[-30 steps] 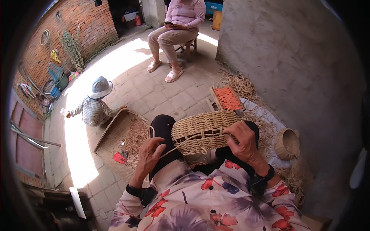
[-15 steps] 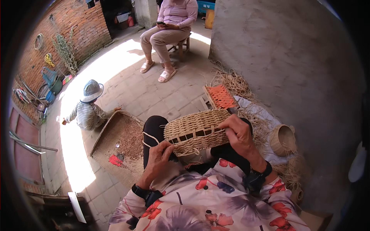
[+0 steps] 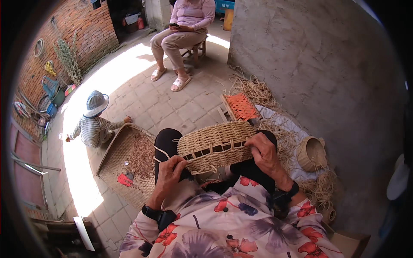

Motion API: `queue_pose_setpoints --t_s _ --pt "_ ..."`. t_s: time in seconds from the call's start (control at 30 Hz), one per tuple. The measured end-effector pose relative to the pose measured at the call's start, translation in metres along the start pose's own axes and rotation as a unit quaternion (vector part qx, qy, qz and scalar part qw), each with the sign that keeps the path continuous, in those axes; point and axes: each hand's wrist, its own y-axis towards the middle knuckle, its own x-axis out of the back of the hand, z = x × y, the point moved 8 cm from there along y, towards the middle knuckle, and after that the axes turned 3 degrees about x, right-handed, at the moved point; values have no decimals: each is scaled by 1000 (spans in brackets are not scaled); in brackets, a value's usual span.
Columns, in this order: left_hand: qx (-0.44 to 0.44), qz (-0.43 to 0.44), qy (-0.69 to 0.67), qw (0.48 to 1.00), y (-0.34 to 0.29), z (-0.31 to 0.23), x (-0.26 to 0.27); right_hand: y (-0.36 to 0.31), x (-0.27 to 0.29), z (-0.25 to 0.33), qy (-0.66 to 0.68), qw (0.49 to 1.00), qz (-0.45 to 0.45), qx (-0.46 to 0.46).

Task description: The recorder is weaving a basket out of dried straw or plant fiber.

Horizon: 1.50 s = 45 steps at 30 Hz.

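Observation:
A woven straw basket (image 3: 215, 138) lies on its side across my lap, with a row of gaps crossed by short strands along its middle. My left hand (image 3: 168, 175) pinches its lower left corner between thumb and fingers. At the basket's right end, my right hand (image 3: 263, 154) has its thumb and curled fingers closed on the edge; the fingertips are partly hidden. A pale loose cord (image 3: 161, 154) sticks out at the left, over my dark-trousered knee.
On my left is a wide woven tray (image 3: 107, 165) of small brown pieces, with a person in a hat (image 3: 95, 122) beside it. Ahead sits another person (image 3: 185, 38) holding a phone. An orange-webbed stool (image 3: 242, 106), loose straw (image 3: 258, 91) and a round basket (image 3: 310, 154) lie along the wall.
The whole view has shifted slightly, so the surroundings appear a little farther left. Both hands keep their hold on the basket, which stays in nearly the same pose.

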Motion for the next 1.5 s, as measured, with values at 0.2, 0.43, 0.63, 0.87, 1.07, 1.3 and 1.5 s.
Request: queue_pose_setpoints --t_s 0.2,0.43,0.63,0.87,1.07,1.3,1.5 --pt "0 -11 49 999 2 5 -3 7 -12 24 -96 994 48 28" --pt "-6 17 45 999 2 0 -4 40 -19 63 -60 994 -15 88" --pt "-2 27 39 999 3 -3 -6 65 -79 88 -106 975 137 143" --pt "-21 27 81 996 2 4 -14 76 -138 80 -209 924 305 101" --pt "8 52 64 997 1 11 -19 79 -155 58 -250 870 422 60" --pt "-21 47 101 994 -2 -12 -13 84 -133 50 -167 894 411 61" --pt "-151 -1 83 985 4 -90 -4 98 -38 44 180 919 350 -9"
